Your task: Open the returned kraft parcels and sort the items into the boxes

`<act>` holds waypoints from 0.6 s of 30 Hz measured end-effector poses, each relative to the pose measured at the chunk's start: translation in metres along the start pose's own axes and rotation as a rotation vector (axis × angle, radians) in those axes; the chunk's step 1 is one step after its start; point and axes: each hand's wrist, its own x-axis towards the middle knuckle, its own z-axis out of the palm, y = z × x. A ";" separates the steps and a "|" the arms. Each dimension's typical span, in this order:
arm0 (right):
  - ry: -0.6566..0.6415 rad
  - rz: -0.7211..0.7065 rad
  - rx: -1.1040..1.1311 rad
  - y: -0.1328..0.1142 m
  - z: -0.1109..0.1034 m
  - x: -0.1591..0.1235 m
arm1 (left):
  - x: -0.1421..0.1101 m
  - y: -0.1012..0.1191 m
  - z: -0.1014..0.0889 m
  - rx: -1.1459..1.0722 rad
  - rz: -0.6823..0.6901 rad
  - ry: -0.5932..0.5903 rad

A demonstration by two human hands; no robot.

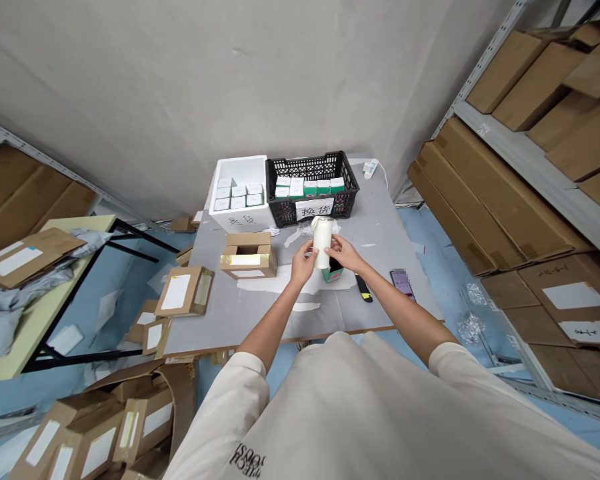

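A cream-white bottle (323, 244) with a lid is held upright over the grey table (215, 293). My left hand (303, 262) grips its left side, and my right hand (344, 253) has its fingers closed on the right side. Just behind and below the bottle sits a small green box (333, 271), partly hidden by the bottle and my right hand. A yellow and black utility knife (364, 288) lies to the right of that box. Left of my hands an opened cardboard box (249, 259) stands on the table.
A white foam box (245, 219) and a black plastic crate (311, 207), each holding several small boxes, stand at the back. A phone (403, 283) lies at the right; a white charger (370, 168) sits at the back corner. A labelled carton (184, 291) overhangs the left edge.
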 end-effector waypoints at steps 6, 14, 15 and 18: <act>0.078 0.048 -0.060 0.004 0.001 -0.002 | -0.002 0.005 -0.001 0.058 -0.009 -0.008; 0.060 0.013 0.055 -0.006 0.001 0.000 | 0.000 0.000 -0.008 -0.003 -0.025 -0.015; 0.066 0.001 0.039 -0.007 0.001 0.000 | 0.000 0.000 -0.009 -0.049 -0.020 -0.021; 0.041 -0.009 -0.003 -0.008 -0.002 0.000 | 0.001 0.002 -0.010 -0.142 0.000 -0.065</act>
